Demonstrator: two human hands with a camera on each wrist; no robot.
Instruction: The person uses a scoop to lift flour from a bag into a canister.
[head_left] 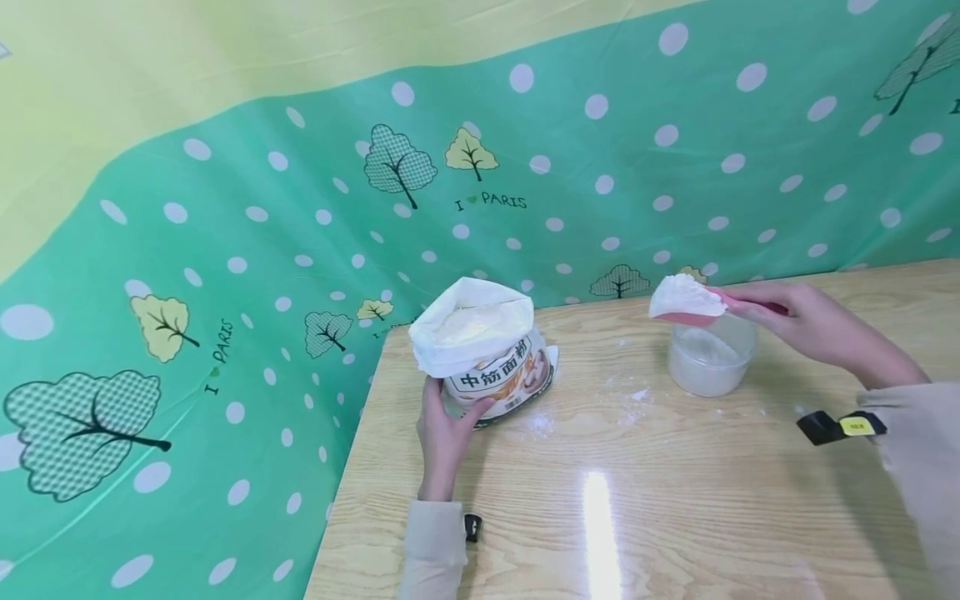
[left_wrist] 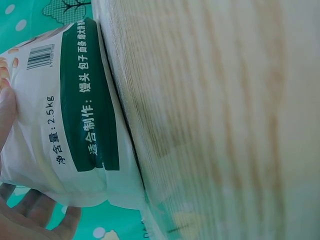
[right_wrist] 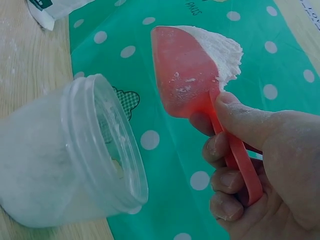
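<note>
My right hand (head_left: 806, 321) grips the handle of a red scoop (right_wrist: 182, 75) heaped with white flour (head_left: 684, 293). The thumb lies along the top of the handle, with the fingers curled beneath. Just below the scoop stands a clear plastic tub (head_left: 711, 367), open at the top, with whitish contents low inside. Off to the left, my left hand (head_left: 446, 433) holds a flour bag (head_left: 498, 375) by its lower side, thumb on the printed front (left_wrist: 37, 115). White paper is folded outward round the bag's open mouth, and flour shows within.
Both the bag and the tub stand on a wooden table (head_left: 540, 517). Spilled flour (head_left: 637, 395) dusts the wood between them. A green dotted cloth (head_left: 630, 167) hangs behind the table and along its left side.
</note>
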